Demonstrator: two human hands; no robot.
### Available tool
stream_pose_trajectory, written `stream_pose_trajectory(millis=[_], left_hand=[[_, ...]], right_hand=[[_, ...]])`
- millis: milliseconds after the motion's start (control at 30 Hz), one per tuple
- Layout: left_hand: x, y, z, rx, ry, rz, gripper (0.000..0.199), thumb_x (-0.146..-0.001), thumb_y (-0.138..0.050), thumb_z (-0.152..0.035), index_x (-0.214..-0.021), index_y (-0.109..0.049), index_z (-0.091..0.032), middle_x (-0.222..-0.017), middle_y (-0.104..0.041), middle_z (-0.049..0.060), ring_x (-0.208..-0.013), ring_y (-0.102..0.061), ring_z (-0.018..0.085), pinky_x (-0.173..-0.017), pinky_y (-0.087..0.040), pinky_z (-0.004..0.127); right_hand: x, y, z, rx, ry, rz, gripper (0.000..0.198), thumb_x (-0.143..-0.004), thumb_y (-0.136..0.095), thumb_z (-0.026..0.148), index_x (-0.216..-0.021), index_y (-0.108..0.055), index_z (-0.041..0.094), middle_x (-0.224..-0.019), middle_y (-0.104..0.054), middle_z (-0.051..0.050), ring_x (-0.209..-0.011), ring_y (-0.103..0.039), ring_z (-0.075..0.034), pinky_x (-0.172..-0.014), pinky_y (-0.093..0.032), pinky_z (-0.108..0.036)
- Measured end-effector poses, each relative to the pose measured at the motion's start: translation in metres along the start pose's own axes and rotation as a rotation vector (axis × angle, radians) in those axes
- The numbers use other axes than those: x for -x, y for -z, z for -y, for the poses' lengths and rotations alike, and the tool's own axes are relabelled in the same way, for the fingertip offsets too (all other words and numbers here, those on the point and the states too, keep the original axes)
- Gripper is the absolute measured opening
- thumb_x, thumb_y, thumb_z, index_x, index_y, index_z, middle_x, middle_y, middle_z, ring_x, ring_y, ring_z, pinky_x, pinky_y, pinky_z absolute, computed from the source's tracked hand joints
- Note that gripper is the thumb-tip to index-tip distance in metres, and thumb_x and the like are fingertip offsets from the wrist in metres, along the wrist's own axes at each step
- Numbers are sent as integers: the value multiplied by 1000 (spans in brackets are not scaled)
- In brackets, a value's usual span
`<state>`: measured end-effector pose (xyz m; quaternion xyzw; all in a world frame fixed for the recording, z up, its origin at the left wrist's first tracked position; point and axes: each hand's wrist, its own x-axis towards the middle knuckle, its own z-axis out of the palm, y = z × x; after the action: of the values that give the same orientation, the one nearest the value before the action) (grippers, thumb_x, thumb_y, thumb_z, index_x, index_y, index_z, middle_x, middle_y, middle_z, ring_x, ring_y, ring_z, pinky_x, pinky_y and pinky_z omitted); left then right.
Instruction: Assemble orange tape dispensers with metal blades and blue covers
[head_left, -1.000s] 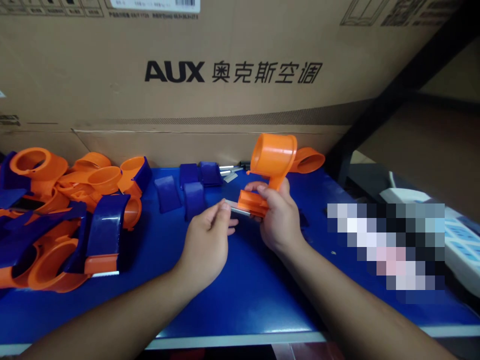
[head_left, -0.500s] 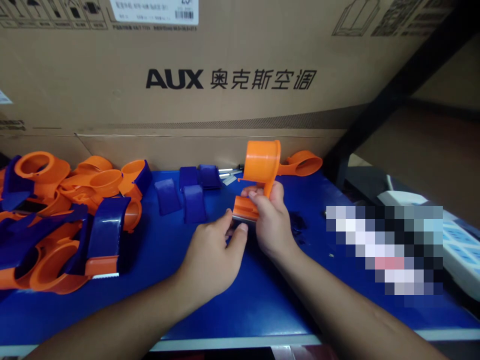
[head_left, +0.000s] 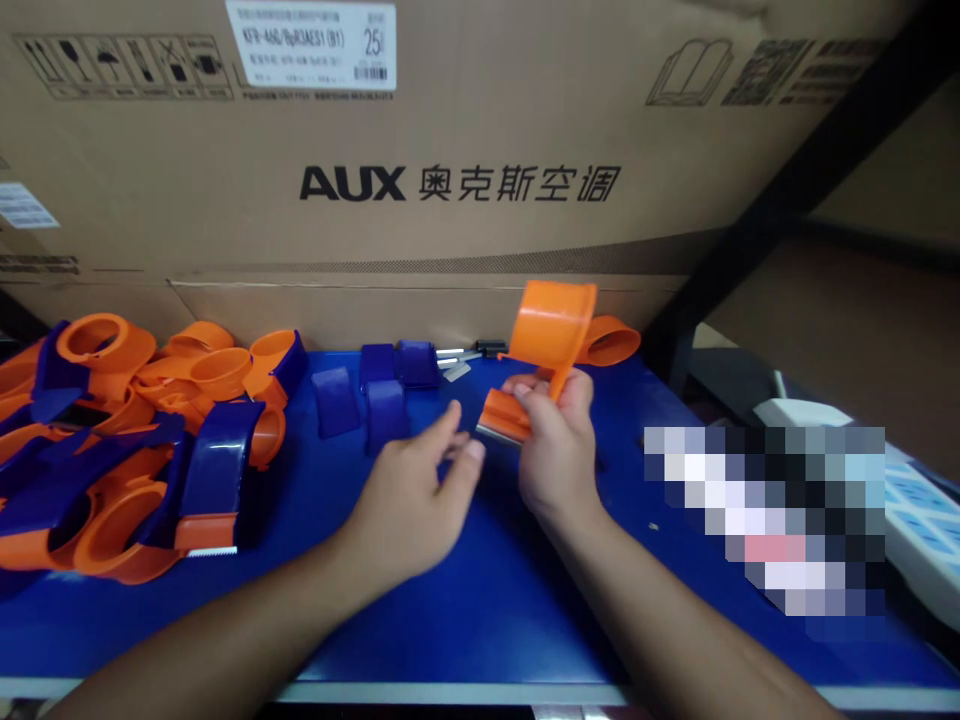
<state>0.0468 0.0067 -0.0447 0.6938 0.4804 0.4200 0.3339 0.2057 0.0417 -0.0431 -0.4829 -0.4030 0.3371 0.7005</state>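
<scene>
An orange tape dispenser frame (head_left: 553, 322), with its round hub up, is gripped by my right hand (head_left: 559, 440). A metal blade strip (head_left: 499, 433) runs along the frame's lower left edge. My left hand (head_left: 416, 495) is just left of that edge, apart from it, with thumb and fingers spread and nothing visible between them. Beyond my left hand lie several dark blue curved plastic covers (head_left: 387, 412) on the blue tabletop (head_left: 450, 620).
Orange and blue dispensers (head_left: 214, 470) are heaped at the left. Another orange frame (head_left: 611, 340) and dark-handled tools (head_left: 491, 348) lie at the back, before a large cardboard box (head_left: 457, 230). A white power strip (head_left: 810, 415) and a pixelated patch are at the right.
My left hand has let go of the dispenser's blade edge and opened. My right hand has carried the frame slightly right and tilted it. The camera view has shifted slightly upward.
</scene>
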Motion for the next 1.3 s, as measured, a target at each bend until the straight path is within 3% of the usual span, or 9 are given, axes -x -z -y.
stream_pose_trajectory(millis=[100,200,333,567,767,900,1067,1167,1300], left_hand=[[-46,-1,6,-208,-108,-131,42,-107,-50,-34,-144,-64,-21,-116,-82,10,-96,-77,23,-88,-57,33],[-109,-14,11,-519,-300,-10,34,-103,-54,-24,-130,-72,-16,-127,-77,15,-118,-70,27,-110,-47,40],[-177,-42,12,-708,-379,182,21,-99,-64,-25,-111,-78,-15,-116,-77,16,-123,-65,32,-111,-47,46],[-220,-80,18,-930,-391,346,38,-102,-67,-39,-134,-64,-18,-137,-65,12,-118,-67,26,-99,-60,49],[-215,-83,15,-944,-347,343,38,-102,-67,-39,-133,-64,-18,-137,-65,12,-117,-67,26,-100,-60,49],[-196,-56,4,-862,-314,226,36,-103,-61,-35,-135,-65,-18,-129,-69,16,-125,-63,32,-107,-52,52],[-151,6,5,-665,-320,14,73,-95,-64,-20,-163,-36,-18,-134,-66,19,-128,-60,34,-110,-46,49],[-119,33,19,-343,-286,-235,43,-105,-44,-22,-147,-52,-21,-120,-70,13,-109,-67,25,-96,-53,40],[-73,39,39,39,-115,-486,29,-104,-52,-36,-128,-63,-23,-93,-66,3,-79,-62,17,-76,-51,30]], right_hand=[[-14,7,6,-37,123,-193,26,-83,-68,29,-99,-47,29,-94,-62,1,-92,-64,-21,-91,-53,-39],[-23,11,6,-72,180,-298,26,-82,-67,27,-97,-46,28,-93,-61,1,-92,-64,-20,-93,-52,-40],[-24,11,1,-8,171,-296,29,-80,-68,27,-99,-46,27,-93,-61,2,-91,-63,-20,-92,-52,-39],[-23,10,-1,75,137,-301,31,-80,-66,33,-103,-47,25,-90,-61,2,-87,-65,-21,-84,-52,-38],[-25,12,-4,61,146,-270,33,-79,-69,33,-104,-48,26,-90,-62,2,-88,-64,-21,-88,-50,-40],[-25,11,-6,15,145,-250,34,-80,-67,34,-105,-46,27,-95,-61,2,-92,-62,-20,-92,-49,-38],[-4,-1,-3,-59,-65,210,28,-81,-69,37,-102,-53,26,-92,-67,2,-84,-63,-19,-81,-51,-33],[11,-8,1,-54,-156,381,23,-80,-72,33,-96,-59,24,-85,-69,1,-79,-63,-18,-77,-50,-32],[18,-10,3,-68,-212,416,22,-85,-70,36,-100,-57,26,-86,-69,3,-78,-62,-17,-73,-49,-29]])
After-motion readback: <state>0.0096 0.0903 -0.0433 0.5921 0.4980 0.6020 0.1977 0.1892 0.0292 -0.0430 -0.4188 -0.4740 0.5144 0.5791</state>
